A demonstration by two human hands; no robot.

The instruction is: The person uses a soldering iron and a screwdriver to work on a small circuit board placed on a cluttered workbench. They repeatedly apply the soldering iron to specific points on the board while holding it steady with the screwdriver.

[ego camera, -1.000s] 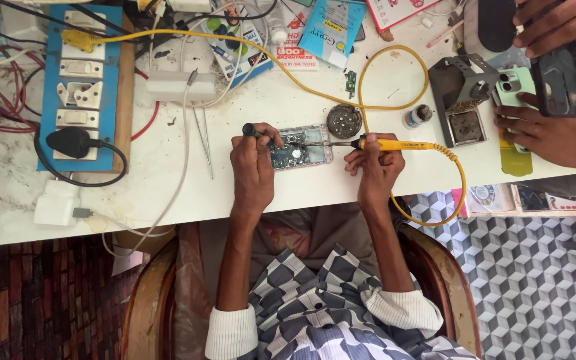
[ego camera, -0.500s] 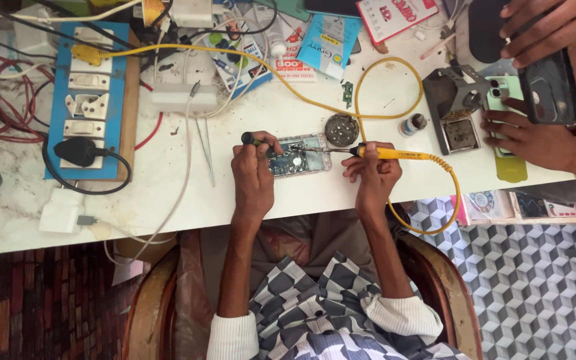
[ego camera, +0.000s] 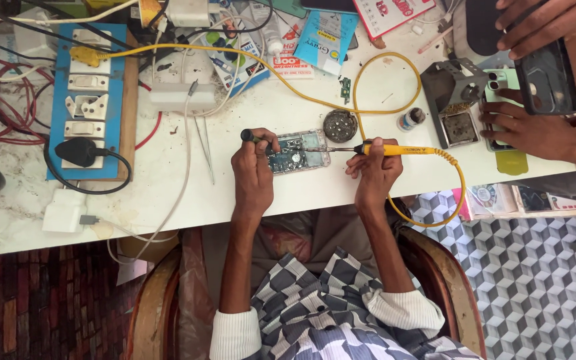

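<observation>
Opened phone (ego camera: 298,151) lies flat on the white table (ego camera: 281,193), circuit board up, just in front of the person, between both hands.

Left hand (ego camera: 253,175) is curled, fingers pinching a small black-handled tool (ego camera: 249,136) at the phone's left end; the hand's edge rests on the table & touches the phone's left side.

Right hand (ego camera: 376,172) is closed around a yellow soldering iron (ego camera: 395,150), gripped near the front of the handle. Iron lies approx. level, metal tip pointing left & reaching the phone's right edge; can't tell if the tip touches the board. Its yellow cord (ego camera: 458,193) loops off the table edge to the right, then runs back up across the table.

Just behind the phone: a round dark tin (ego camera: 339,125). Right of that, a small bottle (ego camera: 411,119) & a grey iron stand (ego camera: 457,100). Metal tweezers (ego camera: 206,150) lie left of the left hand. Far left: blue socket board (ego camera: 88,100) w/ a black plug (ego camera: 78,152) in it, white adapter (ego camera: 65,210) near the table edge.

Top right, another person's hands: one (ego camera: 525,130) resting on a green phone (ego camera: 501,93), the other holding a dark phone (ego camera: 547,77).
</observation>
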